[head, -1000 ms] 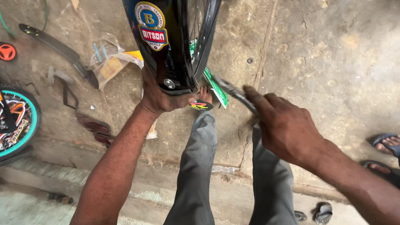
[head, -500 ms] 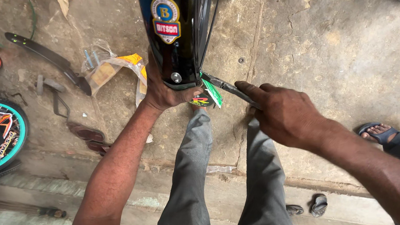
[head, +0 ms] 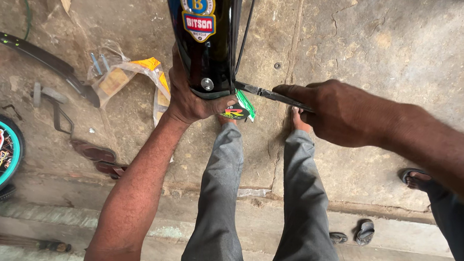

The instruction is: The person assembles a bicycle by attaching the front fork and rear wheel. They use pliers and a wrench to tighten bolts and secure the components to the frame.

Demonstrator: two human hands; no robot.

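Left hand (head: 193,96), fingers curled, grips the lower end of a black mudguard (head: 206,38) held upright over the knees. Right hand (head: 345,112), fingers closed, holds a slim metal tool (head: 263,92) whose tip touches the mudguard's edge. Below: grey trousers (head: 259,205), concrete floor (head: 390,43).

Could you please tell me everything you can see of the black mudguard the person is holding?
The black mudguard is glossy, looks like painted metal, and curves down from the top edge of the view. It carries a round-and-shield badge in yellow, blue and red, with a silver bolt near its lower end. The left hand grips that end from below; the metal tool in the right hand meets its right edge.
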